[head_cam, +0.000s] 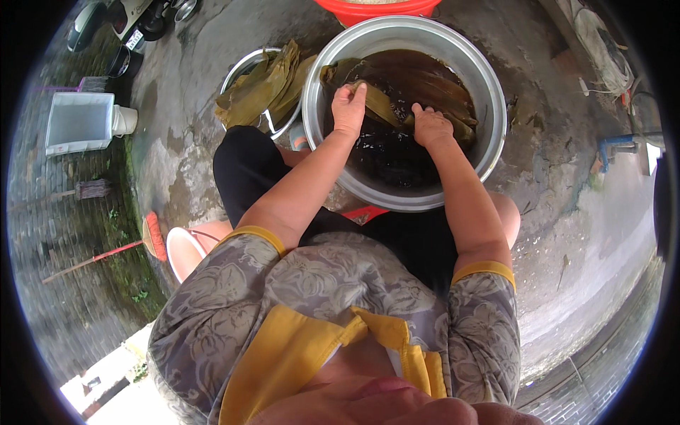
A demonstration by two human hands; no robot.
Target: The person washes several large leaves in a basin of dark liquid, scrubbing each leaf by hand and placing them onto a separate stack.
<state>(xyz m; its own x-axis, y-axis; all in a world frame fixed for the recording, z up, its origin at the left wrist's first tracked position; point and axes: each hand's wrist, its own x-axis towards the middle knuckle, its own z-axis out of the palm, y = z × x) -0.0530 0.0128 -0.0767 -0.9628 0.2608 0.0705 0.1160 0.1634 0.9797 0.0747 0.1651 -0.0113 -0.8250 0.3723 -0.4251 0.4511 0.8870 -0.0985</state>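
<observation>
A large round metal basin (494, 111) stands before me, holding dark water and long broad brownish-green leaves (425, 79). My left hand (349, 109), over the basin's left part, pinches one leaf (378, 102) between thumb and fingers; the leaf slants down to the right. At the water, right of the middle, my right hand (431, 125) touches the wet leaves with bent fingers; whether it grips one is hidden. Left of the basin, a smaller metal basin (234, 74) holds a pile of similar leaves (265, 90), some hanging over its rim.
A red tub (361, 10) with pale contents stands beyond the basin. A pink bucket (183, 249), an orange-headed broom (154, 236), a white plastic crate (79, 122) and a white bucket (125, 120) are at left. A blue pipe (605, 151) and a pale sack (597, 48) lie at right.
</observation>
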